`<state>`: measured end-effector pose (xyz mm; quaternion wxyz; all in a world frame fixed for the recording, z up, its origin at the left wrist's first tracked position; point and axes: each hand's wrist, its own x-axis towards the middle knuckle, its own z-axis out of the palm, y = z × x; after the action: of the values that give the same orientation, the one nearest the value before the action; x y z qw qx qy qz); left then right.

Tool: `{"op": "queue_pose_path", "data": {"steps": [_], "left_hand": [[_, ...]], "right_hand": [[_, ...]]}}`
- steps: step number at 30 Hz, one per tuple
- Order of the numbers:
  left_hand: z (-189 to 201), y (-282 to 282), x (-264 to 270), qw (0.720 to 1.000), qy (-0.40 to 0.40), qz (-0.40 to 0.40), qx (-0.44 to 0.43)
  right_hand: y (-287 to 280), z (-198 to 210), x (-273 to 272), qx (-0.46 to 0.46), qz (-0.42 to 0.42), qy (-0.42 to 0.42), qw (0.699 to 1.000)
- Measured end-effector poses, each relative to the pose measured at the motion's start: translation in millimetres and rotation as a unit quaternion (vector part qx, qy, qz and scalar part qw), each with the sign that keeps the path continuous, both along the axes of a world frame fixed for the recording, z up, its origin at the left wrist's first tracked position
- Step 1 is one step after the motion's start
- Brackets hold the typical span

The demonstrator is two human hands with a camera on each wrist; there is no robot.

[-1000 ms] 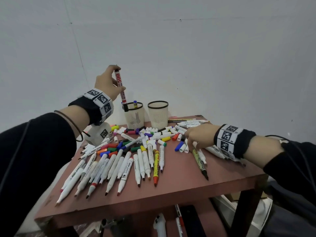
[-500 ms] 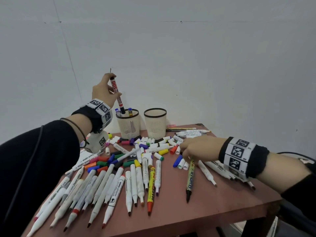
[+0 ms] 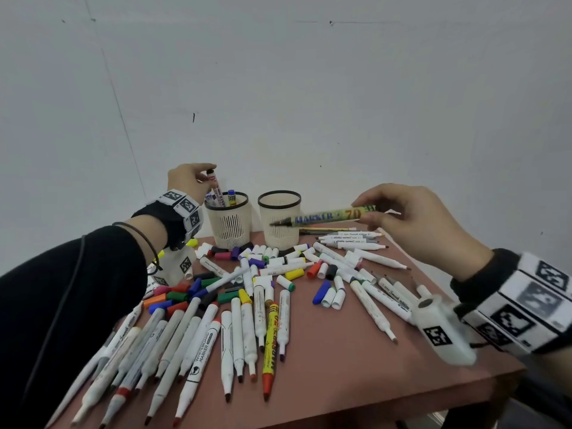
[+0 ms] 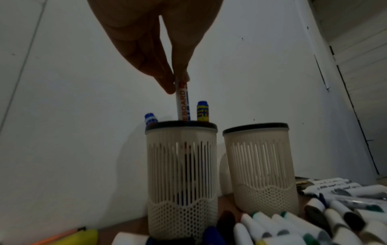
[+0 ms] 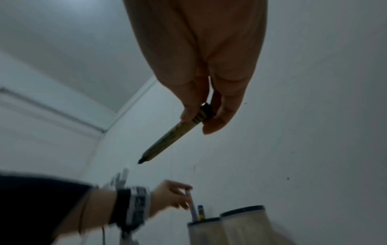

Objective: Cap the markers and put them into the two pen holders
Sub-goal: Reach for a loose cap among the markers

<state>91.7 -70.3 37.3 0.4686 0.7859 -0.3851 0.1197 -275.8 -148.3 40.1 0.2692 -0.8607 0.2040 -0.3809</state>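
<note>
Two cream mesh pen holders stand at the table's back. My left hand (image 3: 198, 178) pinches the top of a white whiteboard marker (image 4: 181, 102) that stands lowered into the left holder (image 3: 230, 226), beside two blue-topped markers (image 4: 202, 110). The right holder (image 3: 280, 226) looks empty. My right hand (image 3: 365, 209) pinches the rear end of an uncapped yellow-green marker (image 3: 325, 215), held level in the air in front of the right holder, black tip pointing left. The right wrist view shows the same marker (image 5: 173, 140) hanging from my fingers (image 5: 217, 122).
Many uncapped markers (image 3: 238, 335) and loose coloured caps (image 3: 294, 274) lie spread over the brown table (image 3: 356, 382). More white markers (image 3: 349, 241) lie at the back right. A white wall stands close behind the holders. The table's front and right edges are near.
My left hand has lowered the whiteboard marker down into the left holder. My right hand has lifted the yellow-green marker off the table and raised it in front of the right holder.
</note>
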Motion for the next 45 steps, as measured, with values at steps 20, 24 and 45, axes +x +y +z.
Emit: {"op": "queue_pose_path", "data": {"steps": [20,24,45], "left_hand": [[-17,-22,-78,0.964,-0.146,-0.147,0.168],[-18,-41,-115,0.913,-0.153,-0.239,0.294],[-53,-111,-162,0.783,-0.103,-0.336,0.512]], "right_hand": [[16,-95,4,0.611,0.133,-0.433,0.649],[16,-96,5,0.622,0.135,-0.472,0.610],[-3,-113,3,0.590,0.144,-0.466,0.644]]}}
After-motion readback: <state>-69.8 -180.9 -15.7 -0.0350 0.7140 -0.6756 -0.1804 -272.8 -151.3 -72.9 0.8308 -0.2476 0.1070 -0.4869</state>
